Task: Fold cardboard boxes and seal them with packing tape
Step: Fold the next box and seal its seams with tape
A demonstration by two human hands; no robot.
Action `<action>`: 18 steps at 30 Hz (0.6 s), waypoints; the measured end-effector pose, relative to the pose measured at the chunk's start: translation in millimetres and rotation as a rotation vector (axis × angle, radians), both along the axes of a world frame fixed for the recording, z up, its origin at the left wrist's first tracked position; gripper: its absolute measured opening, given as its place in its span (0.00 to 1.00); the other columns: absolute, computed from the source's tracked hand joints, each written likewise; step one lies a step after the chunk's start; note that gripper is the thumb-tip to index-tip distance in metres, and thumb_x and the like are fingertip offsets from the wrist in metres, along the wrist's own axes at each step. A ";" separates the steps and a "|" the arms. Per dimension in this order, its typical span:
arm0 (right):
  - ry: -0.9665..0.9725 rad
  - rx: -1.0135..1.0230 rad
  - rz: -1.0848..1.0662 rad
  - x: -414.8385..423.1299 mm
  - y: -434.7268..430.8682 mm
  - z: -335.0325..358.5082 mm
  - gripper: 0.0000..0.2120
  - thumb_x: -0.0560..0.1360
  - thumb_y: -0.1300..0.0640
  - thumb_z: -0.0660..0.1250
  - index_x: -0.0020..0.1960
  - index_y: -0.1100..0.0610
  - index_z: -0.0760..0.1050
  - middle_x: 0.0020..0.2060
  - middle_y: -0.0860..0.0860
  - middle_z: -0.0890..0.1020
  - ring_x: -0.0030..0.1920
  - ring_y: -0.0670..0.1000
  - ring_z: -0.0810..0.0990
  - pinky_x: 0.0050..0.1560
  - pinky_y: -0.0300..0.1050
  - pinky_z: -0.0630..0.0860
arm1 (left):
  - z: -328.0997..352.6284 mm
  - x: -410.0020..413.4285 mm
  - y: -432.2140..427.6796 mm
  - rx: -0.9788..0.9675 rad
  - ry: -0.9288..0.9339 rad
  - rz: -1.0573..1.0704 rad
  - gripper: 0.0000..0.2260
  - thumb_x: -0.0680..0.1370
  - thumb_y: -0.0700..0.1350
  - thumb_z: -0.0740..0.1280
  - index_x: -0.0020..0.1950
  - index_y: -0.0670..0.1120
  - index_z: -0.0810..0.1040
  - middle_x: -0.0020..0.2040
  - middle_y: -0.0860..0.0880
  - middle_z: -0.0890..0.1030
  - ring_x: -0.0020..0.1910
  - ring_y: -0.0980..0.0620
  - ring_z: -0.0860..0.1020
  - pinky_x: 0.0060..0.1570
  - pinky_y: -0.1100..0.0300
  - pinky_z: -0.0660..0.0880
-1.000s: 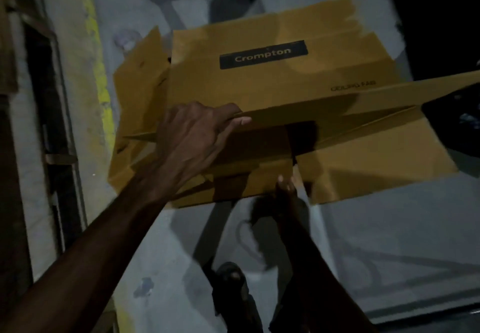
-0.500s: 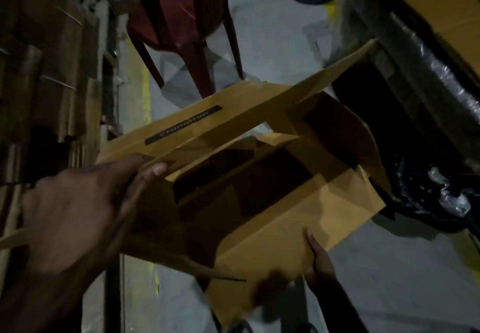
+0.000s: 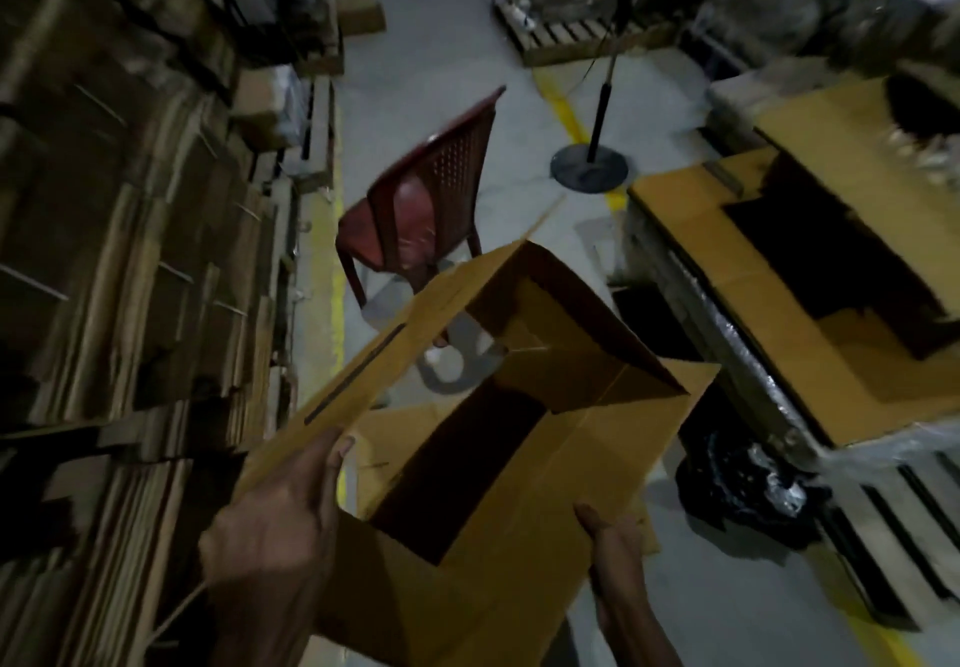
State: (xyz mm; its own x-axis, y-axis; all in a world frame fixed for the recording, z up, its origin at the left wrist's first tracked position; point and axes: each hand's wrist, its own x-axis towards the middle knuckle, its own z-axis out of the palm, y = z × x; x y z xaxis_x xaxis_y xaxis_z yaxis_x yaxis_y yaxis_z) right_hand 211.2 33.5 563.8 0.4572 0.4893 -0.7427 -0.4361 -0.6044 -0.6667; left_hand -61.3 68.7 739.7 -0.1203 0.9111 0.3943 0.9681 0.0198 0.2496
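Observation:
A brown cardboard box (image 3: 587,448) hangs in the air before me, opened into a hollow tube with its flaps loose, so the floor shows through its far end. A dark label strip runs along its left panel. My left hand (image 3: 280,526) grips the near end of that left panel, thumb on the inner side. My right hand (image 3: 613,541) holds the lower right edge of the box, thumb on top of the cardboard. No tape is in view.
Tall stacks of flat cardboard (image 3: 130,250) fill the left side. A red plastic chair (image 3: 421,209) stands just beyond the box. An open carton (image 3: 831,271) rests on wrapped pallets to the right, a black bag (image 3: 748,489) below it. A stanchion base (image 3: 589,170) sits further back.
The box has gone from lying flat on the floor to being lifted and spread open. My view has risen from the floor to the aisle ahead.

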 end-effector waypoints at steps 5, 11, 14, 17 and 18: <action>-0.336 0.145 0.016 40.7 -18.3 136.6 0.18 0.82 0.51 0.69 0.70 0.54 0.76 0.58 0.55 0.83 0.54 0.60 0.82 0.60 0.64 0.79 | 68.6 -41.4 -25.8 -0.152 -0.283 0.207 0.26 0.81 0.64 0.56 0.59 0.49 0.86 0.29 0.50 0.72 0.32 0.47 0.70 0.42 0.47 0.75; -0.525 0.374 0.169 78.7 -58.8 271.2 0.16 0.83 0.50 0.67 0.70 0.47 0.75 0.56 0.49 0.84 0.51 0.55 0.85 0.52 0.62 0.82 | 122.8 -32.2 -65.0 -0.171 -0.445 0.151 0.28 0.79 0.68 0.53 0.59 0.53 0.83 0.38 0.52 0.79 0.42 0.46 0.78 0.54 0.42 0.76; -0.605 0.441 0.149 103.7 -89.1 329.4 0.15 0.83 0.52 0.67 0.68 0.47 0.75 0.52 0.45 0.84 0.49 0.49 0.84 0.46 0.50 0.79 | 151.6 -22.0 -80.7 -0.162 -0.479 0.075 0.27 0.78 0.70 0.51 0.58 0.54 0.81 0.42 0.50 0.80 0.46 0.45 0.78 0.56 0.42 0.74; -0.692 0.432 0.056 140.5 -121.3 371.5 0.16 0.82 0.55 0.68 0.70 0.51 0.75 0.52 0.47 0.82 0.47 0.43 0.79 0.52 0.50 0.76 | 184.7 -13.6 -88.8 -0.130 -0.499 0.027 0.24 0.81 0.69 0.54 0.57 0.55 0.82 0.43 0.47 0.81 0.46 0.42 0.78 0.52 0.44 0.75; -0.694 0.425 0.006 153.0 -135.5 381.9 0.17 0.82 0.56 0.68 0.70 0.53 0.75 0.54 0.48 0.82 0.47 0.43 0.79 0.54 0.52 0.76 | 193.3 -9.9 -91.1 -0.108 -0.518 -0.013 0.26 0.81 0.71 0.55 0.57 0.54 0.83 0.44 0.47 0.83 0.45 0.41 0.80 0.52 0.43 0.77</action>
State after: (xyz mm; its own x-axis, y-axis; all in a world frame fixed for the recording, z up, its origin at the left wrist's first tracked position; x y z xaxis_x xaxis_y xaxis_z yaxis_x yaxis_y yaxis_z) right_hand 364.2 -102.0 945.8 0.7416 0.6696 -0.0407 0.1636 -0.2394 -0.9571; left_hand -71.2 -22.4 933.0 -0.2635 0.9458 0.1900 0.7185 0.0610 0.6929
